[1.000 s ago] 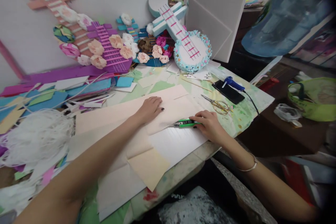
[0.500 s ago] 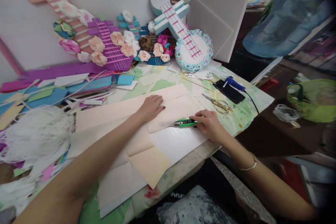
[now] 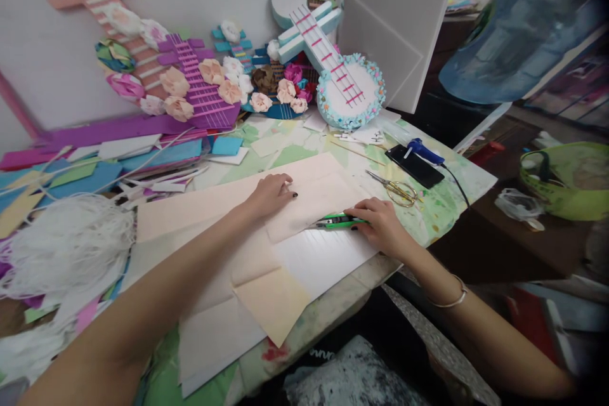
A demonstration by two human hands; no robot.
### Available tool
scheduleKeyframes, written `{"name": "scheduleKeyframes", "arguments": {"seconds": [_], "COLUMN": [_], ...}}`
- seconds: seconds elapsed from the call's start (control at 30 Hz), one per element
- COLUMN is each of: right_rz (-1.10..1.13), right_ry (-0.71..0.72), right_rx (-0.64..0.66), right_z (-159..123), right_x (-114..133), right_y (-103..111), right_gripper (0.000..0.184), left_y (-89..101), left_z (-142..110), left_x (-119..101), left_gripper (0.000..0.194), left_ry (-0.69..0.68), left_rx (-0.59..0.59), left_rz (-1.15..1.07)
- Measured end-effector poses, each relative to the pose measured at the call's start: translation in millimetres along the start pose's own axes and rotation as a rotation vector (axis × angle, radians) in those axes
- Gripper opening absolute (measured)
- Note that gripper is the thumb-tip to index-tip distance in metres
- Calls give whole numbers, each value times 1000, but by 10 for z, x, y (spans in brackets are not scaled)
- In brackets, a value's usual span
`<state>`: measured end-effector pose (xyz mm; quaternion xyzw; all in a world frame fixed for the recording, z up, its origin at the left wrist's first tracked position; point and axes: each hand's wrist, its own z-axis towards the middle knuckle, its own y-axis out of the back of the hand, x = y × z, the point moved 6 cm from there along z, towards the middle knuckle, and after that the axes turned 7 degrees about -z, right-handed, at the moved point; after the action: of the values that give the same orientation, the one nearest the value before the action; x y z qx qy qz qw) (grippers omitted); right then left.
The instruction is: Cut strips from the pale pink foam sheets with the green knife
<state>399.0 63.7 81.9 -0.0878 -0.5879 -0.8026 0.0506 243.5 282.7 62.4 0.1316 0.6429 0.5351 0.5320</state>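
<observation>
My left hand (image 3: 272,195) rests on a pale peach paper sheet (image 3: 309,193). Its fingers are bent with a gap beside the thumb, and nothing shows in them. A green box cutter (image 3: 335,221) lies low over a white sheet (image 3: 316,260) at the peach paper's lower edge, blade end to the left. My right hand (image 3: 378,222) grips its right end, fingers over the handle and partly hiding it. A yellowish paper piece (image 3: 273,301) with an angled point lies nearer me, on top of the white sheet.
Gold-handled scissors (image 3: 399,191), a black phone (image 3: 413,165) and a blue glue gun (image 3: 425,151) with its cord lie right. White string (image 3: 71,244) and paper scraps (image 3: 162,155) cover the left. Decorated model guitars (image 3: 349,92) lean along the wall.
My left hand's fingers have curled and lifted a little, opening a gap by the thumb. My right hand and the box cutter have hardly moved.
</observation>
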Motion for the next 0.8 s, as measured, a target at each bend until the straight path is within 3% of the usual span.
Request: {"name": "scheduleKeyframes", "arguments": {"seconds": [0.53, 0.8], "right_rz": [-26, 28], "right_ry": [-14, 9], "right_rx": [-47, -35], "right_z": [-8, 87], "right_x": [-114, -86], "right_y": [86, -18], "right_gripper": [30, 30], "left_y": [-51, -3], "left_z": [-35, -134], "left_x": [-220, -280], "left_gripper": [28, 31], "left_ry": [-82, -116], "left_rx": [69, -48], "left_rz": [-193, -60]}}
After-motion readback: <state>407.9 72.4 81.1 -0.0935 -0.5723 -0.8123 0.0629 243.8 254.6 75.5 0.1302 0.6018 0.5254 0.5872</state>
